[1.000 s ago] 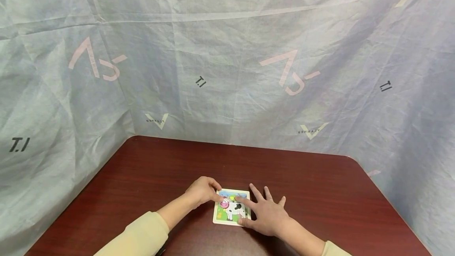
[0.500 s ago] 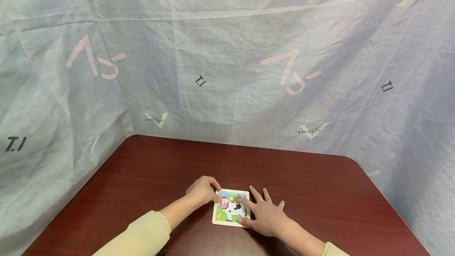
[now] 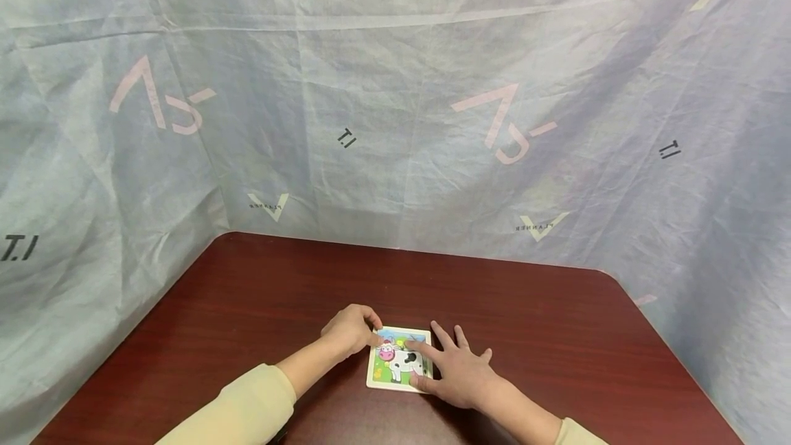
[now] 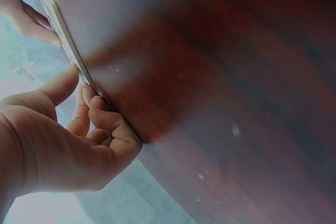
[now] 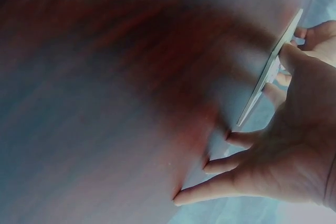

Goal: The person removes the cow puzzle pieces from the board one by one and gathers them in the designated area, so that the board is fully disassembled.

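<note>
Only our view shifts: left hand pinches cow board, right hand touches it, fingers spread; table's far edge well beyond.

Board on table, between left hand and right hand, cloth behind

Dark red-brown tabletop before a pale grey cloth backdrop.
The creased cloth hangs beyond the table's rounded far corners and along its left and right sides, printed with pink marks, yellowish V shapes and black lettering; a fold crosses it, and the right side falls into shadow.
</note>
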### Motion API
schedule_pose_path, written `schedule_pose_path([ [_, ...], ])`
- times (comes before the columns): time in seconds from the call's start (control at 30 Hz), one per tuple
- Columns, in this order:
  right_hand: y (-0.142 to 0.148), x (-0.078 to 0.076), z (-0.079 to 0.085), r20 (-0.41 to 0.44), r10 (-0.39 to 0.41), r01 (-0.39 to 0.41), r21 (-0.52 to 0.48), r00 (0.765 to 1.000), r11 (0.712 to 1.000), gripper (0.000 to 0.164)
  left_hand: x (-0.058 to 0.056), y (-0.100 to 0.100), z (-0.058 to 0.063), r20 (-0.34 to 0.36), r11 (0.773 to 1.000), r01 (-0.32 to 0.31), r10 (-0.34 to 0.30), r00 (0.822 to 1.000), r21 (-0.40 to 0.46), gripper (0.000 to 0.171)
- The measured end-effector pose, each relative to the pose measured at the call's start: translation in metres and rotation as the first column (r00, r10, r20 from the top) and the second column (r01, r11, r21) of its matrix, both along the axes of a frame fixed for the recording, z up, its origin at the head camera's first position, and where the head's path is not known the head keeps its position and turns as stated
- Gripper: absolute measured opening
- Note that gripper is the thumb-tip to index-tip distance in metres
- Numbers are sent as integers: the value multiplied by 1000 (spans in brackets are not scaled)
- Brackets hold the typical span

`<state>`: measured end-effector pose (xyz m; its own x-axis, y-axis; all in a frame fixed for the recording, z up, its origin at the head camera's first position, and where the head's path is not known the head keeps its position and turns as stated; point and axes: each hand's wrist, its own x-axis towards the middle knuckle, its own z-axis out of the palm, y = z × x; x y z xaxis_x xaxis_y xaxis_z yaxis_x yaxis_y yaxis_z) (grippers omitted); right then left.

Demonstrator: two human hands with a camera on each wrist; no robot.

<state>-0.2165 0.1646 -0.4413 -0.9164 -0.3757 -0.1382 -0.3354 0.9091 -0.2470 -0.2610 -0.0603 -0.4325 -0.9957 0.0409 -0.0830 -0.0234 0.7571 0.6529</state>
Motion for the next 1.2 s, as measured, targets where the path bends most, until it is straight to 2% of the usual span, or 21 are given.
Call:
schedule_pose_path([
  [0.2, 0, 1, -1, 4, 1, -1, 0, 1000, 1000, 58, 1, 2, -2, -1, 1000, -2, 2, 1000, 11, 21],
  [0.8, 1, 2, 0, -5, 14, -14, -3, 1000, 1000, 59, -1, 0, -1, 40, 993, -20, 15, 999, 114, 9],
  [1.2, 1, 1, 3, -2, 13, -13, 3, 1000, 1000, 58, -6, -5, -1, 79, 952, -16, -8, 997, 305, 5],
])
